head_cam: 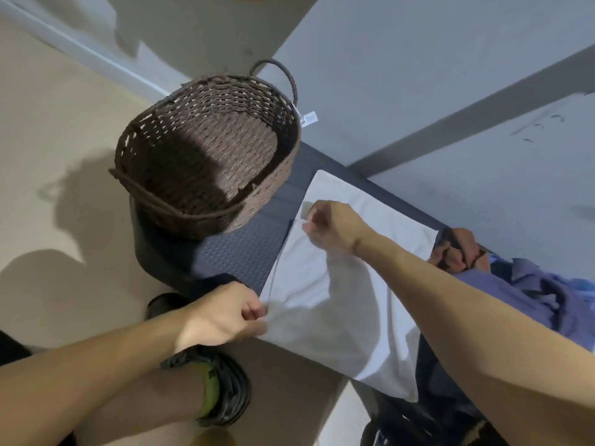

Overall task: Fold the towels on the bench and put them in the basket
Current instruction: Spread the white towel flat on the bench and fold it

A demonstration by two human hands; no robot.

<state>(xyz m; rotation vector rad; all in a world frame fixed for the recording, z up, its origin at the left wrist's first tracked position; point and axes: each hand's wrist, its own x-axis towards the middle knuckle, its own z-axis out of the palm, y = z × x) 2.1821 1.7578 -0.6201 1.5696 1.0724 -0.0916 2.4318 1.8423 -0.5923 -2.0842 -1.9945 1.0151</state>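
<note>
1. 2 hands work 1 white towel [347, 304], which lies spread on the dark bench [244, 252] at centre frame, its lower right portion hanging past the bench's near edge.
2. The left hand [225, 317], at lower centre, pinches the towel's near left corner with curled fingers; the right hand [328, 226], just above centre, pinches the towel's left edge farther up, fingers curled round the cloth.
3. The woven basket [206, 152] sits at the bench's end in the upper left of the frame, near the towel but apart from it; nothing shows inside it.
4. More cloth, 1 blue towel [547, 294] and a rust-coloured piece [457, 249], is heaped at the right edge of the frame, beside the white towel's far right corner.
5. Orientation: the towel's long axis runs diagonally, from upper left near the basket down to the lower right of the frame; the gripped left edge slants down towards the lower left.
6. Risk, slippage: the overhanging lower right portion could drag the cloth off the bench towards the floor if either pinch loosens during the fold.
7. Risk, misalignment: both grips sit on 1 edge, so an uneven carry-over would likely leave the corners mismatched and the fold crooked.
8. Risk, snagging: the far right corner may catch the heaped cloth and pull it along.
</note>
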